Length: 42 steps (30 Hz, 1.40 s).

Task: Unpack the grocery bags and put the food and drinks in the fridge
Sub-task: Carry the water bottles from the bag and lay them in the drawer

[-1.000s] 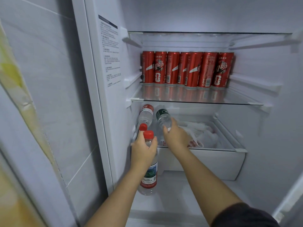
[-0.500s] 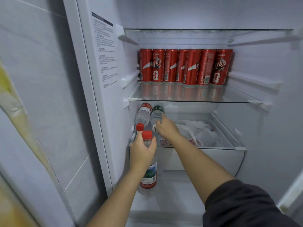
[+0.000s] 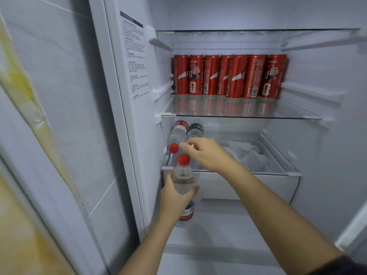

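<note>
My left hand [image 3: 174, 197] grips a clear water bottle [image 3: 183, 175] with a red cap, upright in front of the drawer's left corner. Two more bottles lie side by side at the left of the clear drawer [image 3: 258, 173]: a red-labelled bottle [image 3: 177, 133] with its red cap toward me, and a green-labelled bottle [image 3: 195, 129]. My right hand [image 3: 208, 153] reaches over the drawer rim, its fingertips pinching the white cap end of the green-labelled bottle. Several red cola cans [image 3: 230, 76] stand in a row on the glass shelf [image 3: 238, 114] above.
A crumpled white plastic bag [image 3: 246, 155] lies in the drawer to the right of the bottles. The white fridge floor [image 3: 218, 231] runs below the drawer. The fridge's side wall with a printed label [image 3: 135, 56] and a tiled wall [image 3: 59, 96] are on the left.
My right hand has drawn back from the green-labelled bottle's body to its cap end. My left hand has slid lower on the upright bottle, which has barely moved.
</note>
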### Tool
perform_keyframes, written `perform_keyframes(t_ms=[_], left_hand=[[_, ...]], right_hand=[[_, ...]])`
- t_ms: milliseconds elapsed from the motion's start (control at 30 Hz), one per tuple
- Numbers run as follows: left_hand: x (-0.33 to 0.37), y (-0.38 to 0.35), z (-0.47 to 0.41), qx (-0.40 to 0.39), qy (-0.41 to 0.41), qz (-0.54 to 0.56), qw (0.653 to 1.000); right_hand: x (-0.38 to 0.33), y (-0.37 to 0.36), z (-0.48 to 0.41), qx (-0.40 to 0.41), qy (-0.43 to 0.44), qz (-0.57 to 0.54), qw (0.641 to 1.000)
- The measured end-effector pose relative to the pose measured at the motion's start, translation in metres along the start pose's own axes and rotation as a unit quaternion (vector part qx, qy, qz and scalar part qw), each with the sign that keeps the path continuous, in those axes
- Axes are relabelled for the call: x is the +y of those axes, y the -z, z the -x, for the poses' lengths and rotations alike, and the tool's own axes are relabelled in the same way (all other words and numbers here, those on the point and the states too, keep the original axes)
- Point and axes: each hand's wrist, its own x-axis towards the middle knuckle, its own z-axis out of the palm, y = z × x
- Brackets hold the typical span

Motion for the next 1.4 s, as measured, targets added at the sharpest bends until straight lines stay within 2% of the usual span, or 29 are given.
perform_keyframes(t_ms=[100, 267, 333, 400, 467, 567, 667, 800, 900, 1000, 1100, 1167, 1267, 1400], left_hand=[[-0.010, 0.001, 0.002, -0.018, 0.039, -0.016, 0.999], [-0.021, -0.001, 0.010, -0.041, 0.043, -0.036, 0.998], [-0.014, -0.007, 0.010, -0.046, 0.026, -0.035, 0.998], [0.006, -0.015, 0.011, -0.050, -0.007, -0.012, 0.999], [0.035, -0.024, 0.011, -0.057, -0.058, 0.012, 0.997], [0.080, -0.038, -0.002, -0.089, -0.155, 0.013, 0.984], [0.103, -0.056, -0.020, -0.120, -0.220, -0.024, 0.968], [0.096, -0.078, -0.049, -0.122, -0.272, -0.126, 0.946], [0.078, -0.088, -0.068, -0.115, -0.268, -0.238, 0.927], [0.073, -0.087, -0.076, -0.128, -0.292, -0.273, 0.908], [0.074, -0.081, -0.082, -0.157, -0.283, -0.303, 0.896], [0.071, -0.079, -0.089, -0.163, -0.298, -0.340, 0.877], [0.066, -0.077, -0.101, -0.163, -0.297, -0.409, 0.847], [0.061, -0.068, -0.112, -0.137, -0.289, -0.495, 0.808]], right_hand=[[-0.002, -0.011, 0.001, -0.082, 0.009, 0.104, 0.991], [0.007, -0.015, 0.010, -0.043, 0.002, 0.040, 0.998], [0.011, -0.004, 0.017, -0.016, -0.006, -0.026, 1.000], [0.012, 0.013, 0.027, 0.033, -0.013, -0.120, 0.992], [0.007, 0.036, 0.039, 0.121, 0.002, -0.191, 0.974], [-0.005, 0.072, 0.060, 0.246, 0.061, -0.237, 0.938], [-0.008, 0.093, 0.078, 0.315, 0.092, -0.208, 0.922], [0.010, 0.086, 0.094, 0.336, 0.073, -0.131, 0.930], [0.032, 0.066, 0.099, 0.342, 0.013, -0.103, 0.934], [0.048, 0.049, 0.095, 0.343, -0.030, -0.068, 0.936], [0.056, 0.038, 0.089, 0.327, -0.067, -0.015, 0.943], [0.059, 0.032, 0.084, 0.312, -0.088, 0.010, 0.946], [0.060, 0.023, 0.076, 0.296, -0.108, 0.021, 0.949], [0.060, 0.013, 0.068, 0.292, -0.089, 0.038, 0.952]])
